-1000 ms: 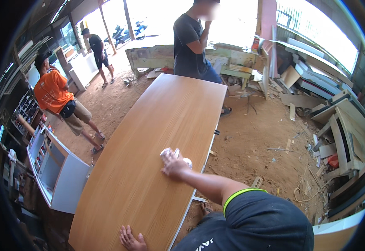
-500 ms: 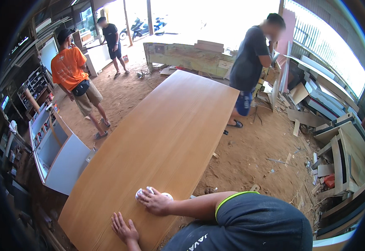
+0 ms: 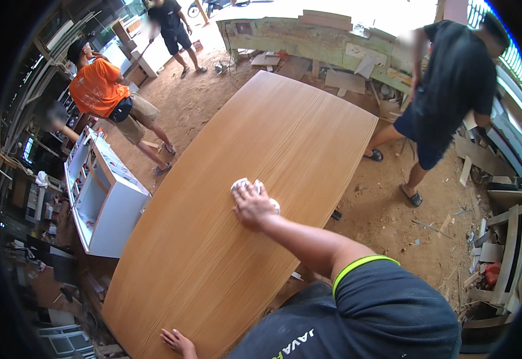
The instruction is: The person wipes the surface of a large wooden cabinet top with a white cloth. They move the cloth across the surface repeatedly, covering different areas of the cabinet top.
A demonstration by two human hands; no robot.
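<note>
A long wooden panel (image 3: pixel 213 251) with a fine brown grain stretches away from me like a tabletop. Near its middle, my right hand (image 3: pixel 254 206) presses a white cloth (image 3: pixel 275 206) against the surface. Parts of the cloth show beside the palm and past the fingertips; the rest is hidden under the hand. My left hand (image 3: pixel 178 343) rests flat at the near end of the panel, fingers spread, with nothing in it.
A person in dark clothes (image 3: pixel 452 90) stands right of the panel. Someone in an orange shirt (image 3: pixel 99 87) and another person (image 3: pixel 170 27) are at the left. A white cabinet (image 3: pixel 117 221) lies beside the left edge. Wood scraps (image 3: pixel 503 257) pile up at right; a plank bench (image 3: pixel 297 42) stands beyond.
My right hand has slid the cloth farther along the panel, away from me. My left hand stays at the near end. The dark-clothed person has moved rightward; the view has shifted.
</note>
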